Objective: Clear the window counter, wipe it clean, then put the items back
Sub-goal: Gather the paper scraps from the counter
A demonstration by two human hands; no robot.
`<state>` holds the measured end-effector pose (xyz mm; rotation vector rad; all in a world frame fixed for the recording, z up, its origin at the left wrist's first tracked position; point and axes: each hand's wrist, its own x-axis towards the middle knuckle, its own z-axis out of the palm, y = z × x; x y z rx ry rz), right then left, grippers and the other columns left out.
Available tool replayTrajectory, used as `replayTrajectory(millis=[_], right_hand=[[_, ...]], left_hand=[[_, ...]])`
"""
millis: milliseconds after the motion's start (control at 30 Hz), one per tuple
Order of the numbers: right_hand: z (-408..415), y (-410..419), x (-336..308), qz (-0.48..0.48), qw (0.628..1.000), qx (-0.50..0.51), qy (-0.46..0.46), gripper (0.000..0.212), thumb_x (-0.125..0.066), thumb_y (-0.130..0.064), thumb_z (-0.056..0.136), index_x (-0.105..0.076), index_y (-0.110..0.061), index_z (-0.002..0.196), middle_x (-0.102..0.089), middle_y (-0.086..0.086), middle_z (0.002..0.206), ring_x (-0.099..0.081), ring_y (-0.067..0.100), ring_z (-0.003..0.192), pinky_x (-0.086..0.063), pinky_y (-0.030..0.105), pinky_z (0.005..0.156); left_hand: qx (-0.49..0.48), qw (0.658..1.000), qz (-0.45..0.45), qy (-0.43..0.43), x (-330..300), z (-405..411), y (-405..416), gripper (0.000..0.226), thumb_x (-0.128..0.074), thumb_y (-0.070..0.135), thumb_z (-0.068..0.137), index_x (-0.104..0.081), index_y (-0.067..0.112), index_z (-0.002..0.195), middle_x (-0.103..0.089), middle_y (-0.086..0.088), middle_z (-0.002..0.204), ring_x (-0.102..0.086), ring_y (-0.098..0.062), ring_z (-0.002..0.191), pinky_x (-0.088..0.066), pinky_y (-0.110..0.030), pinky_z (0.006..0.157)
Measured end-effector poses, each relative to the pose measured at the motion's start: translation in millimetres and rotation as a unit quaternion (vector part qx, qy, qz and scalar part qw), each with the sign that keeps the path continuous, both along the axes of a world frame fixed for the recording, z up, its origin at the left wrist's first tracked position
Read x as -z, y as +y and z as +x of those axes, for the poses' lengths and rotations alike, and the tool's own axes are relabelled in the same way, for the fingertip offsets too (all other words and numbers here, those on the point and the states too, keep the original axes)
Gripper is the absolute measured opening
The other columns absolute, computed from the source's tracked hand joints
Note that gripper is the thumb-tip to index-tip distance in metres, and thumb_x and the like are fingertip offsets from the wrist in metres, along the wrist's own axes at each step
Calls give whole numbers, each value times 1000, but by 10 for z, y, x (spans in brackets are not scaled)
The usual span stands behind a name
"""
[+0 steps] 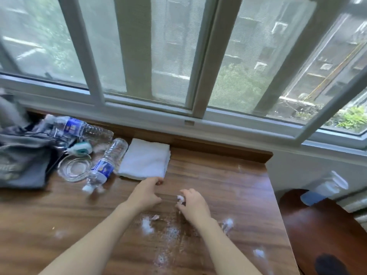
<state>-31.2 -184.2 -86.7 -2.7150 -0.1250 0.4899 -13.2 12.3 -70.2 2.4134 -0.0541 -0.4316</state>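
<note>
On wooden counter (pixel 228 187) | right hand (pixel 195 204) pinches white scrap (pixel 180 199) | left hand (pixel 146 193) curled, empty, touching folded towel (pixel 146 158) beyond | bottle (pixel 106 164), empty glass dish (pixel 74 167) further left

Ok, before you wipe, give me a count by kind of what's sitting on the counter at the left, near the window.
Plastic water bottles: 2, both lying down, one by the window, one beside the cloth
Folded white cloth: 1
Clear glass dish: 1
White and teal item: 1, too blurred to name
Grey bag: 1
Total: 6
</note>
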Motion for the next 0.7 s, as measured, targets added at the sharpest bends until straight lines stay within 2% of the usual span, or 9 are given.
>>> replayTrajectory(millis=[100, 233, 333, 433, 533, 633, 700], right_hand=[[95, 49, 74, -18, 1000, -13, 15, 36, -56, -31, 99, -57, -17, 131, -54, 6, 127, -52, 28, 122, -42, 34, 99], [223, 140, 82, -18, 999, -34, 8, 21, -51, -21, 98, -66, -11, 108, -61, 9, 115, -57, 31, 113, -44, 34, 92], [302, 345, -25, 19, 998, -65, -10, 22, -54, -24, 98, -69, -14, 110, -64, 4, 113, -57, 25, 109, -44, 32, 89], [353, 668, -149, 76, 993, -81, -46, 18, -60, -27, 96, -71, -16, 106, -66, -2, 103, -59, 18, 99, -41, 26, 79], [377, 1134, -227, 108, 984, -118, -80, 14, -65, -24, 93, -73, -15, 100, -70, 1, 97, -60, 17, 92, -34, 21, 73], [319, 1736, -246, 138, 975, -138, -102, 11, -69, -24, 89, -74, -15, 93, -70, 1, 89, -61, 16, 83, -38, 24, 72], [246, 2115, -224, 147, 972, -143, -119, 8, -69, -23, 86, -73, -16, 88, -70, 1, 84, -62, 18, 79, -42, 27, 71]], left_hand=[[-25, 1000, 1, 3, 43, 27, 201, 65, -75, 17, 74, -52, 23, 135, -54, 6, 131, -49, -6, 117, -37, -16, 91], [-53, 999, -5, 0, 59, 78, 396, 68, -76, 19, 74, -50, 23, 137, -54, 5, 134, -48, -10, 125, -38, -19, 97], [-72, 997, -24, -15, 28, 54, 508, 64, -73, 15, 73, -53, 22, 133, -57, 5, 129, -51, -8, 120, -38, -16, 96], [-87, 995, -49, -30, -56, -25, 675, 62, -72, 14, 70, -57, 24, 130, -60, 8, 125, -53, -4, 114, -38, -13, 95], [-100, 992, -70, -36, -162, -111, 1006, 60, -70, 14, 68, -59, 25, 127, -62, 9, 120, -55, -2, 108, -42, -14, 93], [-149, 984, -85, -57, -238, -227, 1566, 53, -69, 24, 61, -65, 28, 113, -67, 9, 104, -61, -4, 95, -49, -25, 90], [-163, 980, -84, -71, -258, -311, 1944, 49, -75, 25, 64, -66, 26, 113, -67, 8, 99, -61, -4, 91, -47, -18, 85]])
